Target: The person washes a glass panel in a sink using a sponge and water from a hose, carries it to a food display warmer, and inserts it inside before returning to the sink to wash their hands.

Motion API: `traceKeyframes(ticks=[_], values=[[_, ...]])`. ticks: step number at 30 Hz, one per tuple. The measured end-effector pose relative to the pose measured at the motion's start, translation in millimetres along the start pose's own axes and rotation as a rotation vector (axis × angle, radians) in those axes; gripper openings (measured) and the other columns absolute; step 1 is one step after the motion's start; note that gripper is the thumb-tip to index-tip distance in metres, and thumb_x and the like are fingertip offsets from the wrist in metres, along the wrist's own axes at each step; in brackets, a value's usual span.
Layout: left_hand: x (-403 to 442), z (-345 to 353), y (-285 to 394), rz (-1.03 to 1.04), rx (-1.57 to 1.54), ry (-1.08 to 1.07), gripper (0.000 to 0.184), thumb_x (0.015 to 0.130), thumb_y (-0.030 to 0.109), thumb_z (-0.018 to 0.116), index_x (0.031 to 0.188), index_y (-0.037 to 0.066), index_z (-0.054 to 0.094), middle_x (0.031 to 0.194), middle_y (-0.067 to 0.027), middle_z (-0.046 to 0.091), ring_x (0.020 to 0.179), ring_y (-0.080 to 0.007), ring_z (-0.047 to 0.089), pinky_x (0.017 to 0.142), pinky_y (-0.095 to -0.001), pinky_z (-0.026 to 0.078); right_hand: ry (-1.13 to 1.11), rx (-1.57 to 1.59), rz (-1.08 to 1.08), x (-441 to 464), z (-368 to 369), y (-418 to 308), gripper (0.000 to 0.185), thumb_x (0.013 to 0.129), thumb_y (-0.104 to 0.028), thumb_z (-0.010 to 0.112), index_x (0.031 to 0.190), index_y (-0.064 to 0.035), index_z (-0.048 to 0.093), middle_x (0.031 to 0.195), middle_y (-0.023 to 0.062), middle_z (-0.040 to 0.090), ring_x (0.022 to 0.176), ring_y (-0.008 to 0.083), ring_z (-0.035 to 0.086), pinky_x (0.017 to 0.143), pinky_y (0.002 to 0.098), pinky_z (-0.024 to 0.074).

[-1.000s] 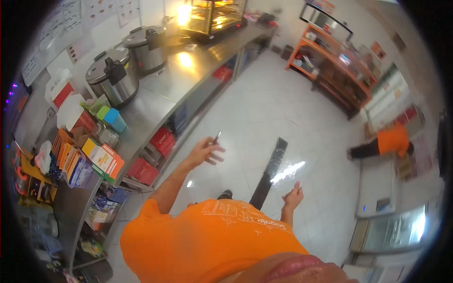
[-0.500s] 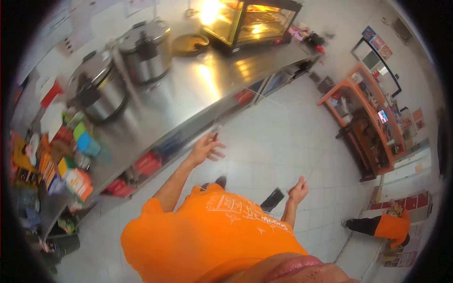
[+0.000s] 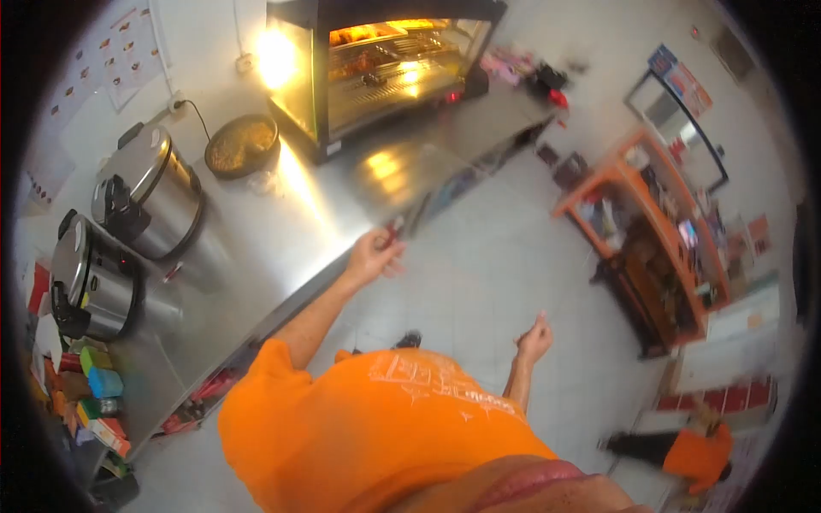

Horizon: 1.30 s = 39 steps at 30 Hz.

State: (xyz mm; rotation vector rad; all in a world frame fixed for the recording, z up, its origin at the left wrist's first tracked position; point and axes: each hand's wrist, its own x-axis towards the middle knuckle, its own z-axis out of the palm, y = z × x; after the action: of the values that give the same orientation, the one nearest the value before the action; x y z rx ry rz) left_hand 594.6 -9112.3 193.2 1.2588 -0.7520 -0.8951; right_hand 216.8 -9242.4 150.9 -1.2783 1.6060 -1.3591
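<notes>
Left hand (image 3: pixel 374 258): fingers grasp a slim dark-red object (image 3: pixel 394 230) near the stainless-steel counter (image 3: pixel 256 231) — a light, secure grip, held clear of the edge, should serve best. Right hand (image 3: pixel 534 342): fingers partly curled above the tiled floor (image 3: pixel 479 265); whether they hold anything cannot be told.

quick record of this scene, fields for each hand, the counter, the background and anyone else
left hand: holds a small dark item, too blurred to name
right hand: away from the counter; any held item unclear
steel counter: bears lit display case, round pan, two steel cookers
background: orange shelf unit
others: one person in orange top
</notes>
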Motion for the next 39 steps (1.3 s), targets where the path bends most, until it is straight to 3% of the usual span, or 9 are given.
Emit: traceKeyframes(ticks=[6,10,17,23,26,27,31,35,39], values=[[134.5,14.7,5.6,0.063,-0.098,0.304,0.022,0.091,0.015,0.067,0.095,0.000,0.052,0.082,-0.0169,0.064,0.061,-0.0247,0.069,0.044,-0.0307,0.054,-0.246,-0.071,-0.223,190.8,178.6,-76.2,0.047,0.097,-0.040,0.057,0.067,-0.0068,0.044,0.053,-0.0018,0.037,0.042,0.0100,0.038,0.034,0.0261,0.0359],[218.2,-4.3,5.1,0.128,-0.097,0.561,0.020,0.093,0.013,0.064,0.095,0.001,0.048,0.078,-0.0147,0.062,0.060,-0.0254,0.069,0.043,-0.0299,0.053,-0.354,0.012,-0.401,276.8,329.7,-101.8,0.050,0.098,-0.038,0.058,0.064,-0.0059,0.040,0.057,-0.0021,0.034,0.051,0.0114,0.033,0.045,0.0306,0.0301],[373.3,-58.7,-30.3,0.326,-0.021,0.794,0.016,0.094,0.007,0.060,0.093,0.002,0.044,0.074,-0.0128,0.061,0.058,-0.0242,0.068,0.047,-0.0310,0.057,-0.401,0.125,-0.561,364.2,560.2,-115.6,0.053,0.097,-0.038,0.059,0.064,-0.0044,0.035,0.060,-0.0011,0.029,0.060,0.0114,0.029,0.052,0.0335,0.0248],[434.7,-75.6,-46.0,0.365,0.136,1.024,0.013,0.098,0.012,0.054,0.093,0.003,0.045,0.069,-0.0092,0.058,0.054,-0.0201,0.064,0.046,-0.0313,0.055,-0.551,0.260,-0.501,391.8,686.0,-121.1,0.054,0.098,-0.043,0.055,0.066,-0.0053,0.033,0.062,-0.0012,0.030,0.060,0.0109,0.030,0.051,0.0317,0.0241],[451.1,-88.8,-66.9,0.399,0.187,1.093,0.014,0.097,0.007,0.054,0.095,0.002,0.042,0.070,-0.0056,0.056,0.055,-0.0189,0.064,0.052,-0.0282,0.054,-0.555,0.251,-0.598,395.8,738.3,-114.9,0.055,0.099,-0.046,0.052,0.066,-0.0052,0.033,0.063,-0.0025,0.029,0.060,0.0100,0.030,0.051,0.0310,0.0243],[466.1,-83.9,-68.7,0.407,0.155,1.243,0.016,0.098,0.012,0.056,0.094,0.003,0.043,0.069,-0.0015,0.053,0.052,-0.0147,0.060,0.047,-0.0240,0.046,-0.579,0.251,-0.562,393.7,747.3,-105.4,0.056,0.099,-0.047,0.050,0.066,-0.0055,0.034,0.063,-0.0030,0.029,0.060,0.0095,0.030,0.051,0.0306,0.0243],[477.2,-116.8,-95.6,0.466,0.345,1.296,0.028,0.095,0.027,0.064,0.090,0.007,0.044,0.073,-0.0013,0.049,0.056,-0.0088,0.054,0.046,-0.0211,0.033,-0.651,0.344,-0.499,402.7,812.1,-90.8,0.056,0.100,-0.051,0.045,0.067,-0.0067,0.036,0.064,-0.0046,0.031,0.060,0.0078,0.030,0.051,0.0292,0.0249],[495.3,-129.9,-111.1,0.506,0.442,1.506,0.032,0.094,0.031,0.065,0.089,0.005,0.048,0.080,-0.0029,0.054,0.069,-0.0089,0.053,0.054,-0.0215,0.042,-0.711,0.444,-0.476,405.6,845.4,-104.5,0.053,0.101,-0.050,0.044,0.069,-0.0087,0.037,0.064,-0.0057,0.032,0.058,0.0052,0.031,0.049,0.0267,0.0243],[501.4,-140.1,-131.0,0.557,0.313,1.432,0.033,0.093,0.030,0.066,0.096,-0.001,0.053,0.088,-0.0076,0.061,0.065,-0.0110,0.055,0.052,-0.0229,0.043,-0.741,0.555,-0.494,403.0,869.1,-130.5,0.048,0.102,-0.045,0.045,0.070,-0.0108,0.037,0.064,-0.0074,0.032,0.056,0.0023,0.030,0.046,0.0233,0.0210]])
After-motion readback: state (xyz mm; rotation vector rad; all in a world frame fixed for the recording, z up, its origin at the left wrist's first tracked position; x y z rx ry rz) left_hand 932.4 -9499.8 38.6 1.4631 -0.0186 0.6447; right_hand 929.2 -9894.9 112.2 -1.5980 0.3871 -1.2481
